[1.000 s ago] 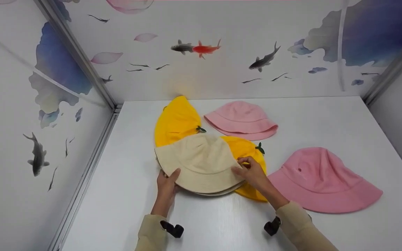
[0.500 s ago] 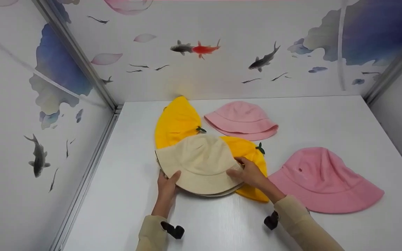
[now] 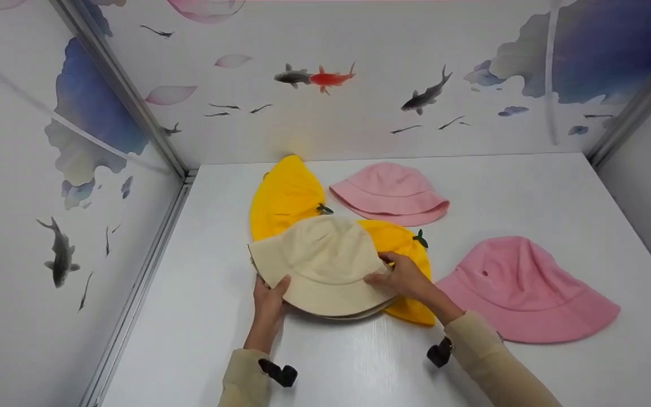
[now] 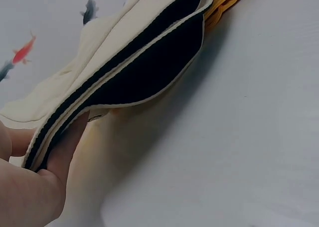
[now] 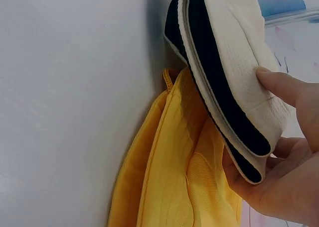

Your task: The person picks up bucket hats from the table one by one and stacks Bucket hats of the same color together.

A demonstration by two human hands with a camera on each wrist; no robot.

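Observation:
Two stacked cream bucket hats (image 3: 325, 254) with dark linings are held front and centre in the head view. My left hand (image 3: 269, 305) grips their left brim edges, thumb above and fingers beneath. In the left wrist view both brims (image 4: 144, 67) show one over the other, raised off the table. On the opposite side my right hand (image 3: 410, 281) pinches the brims, its thumb (image 5: 279, 85) lying on the cream cloth. Behind the cream hats lie two yellow hats (image 3: 286, 195), each with a small green leaf; the right-hand yellow hat (image 3: 410, 308) is partly covered.
A pale pink bucket hat (image 3: 390, 192) lies near the back wall. Another, deeper pink hat (image 3: 529, 294) rests on the right of the white table (image 3: 354, 367). Printed panels with metal frame posts (image 3: 127, 85) stand at the back and sides.
My right hand has slid a little left along the cream brim, its thumb now farther in on the cloth. The left hand stays nearly still, and the other hats have not moved.

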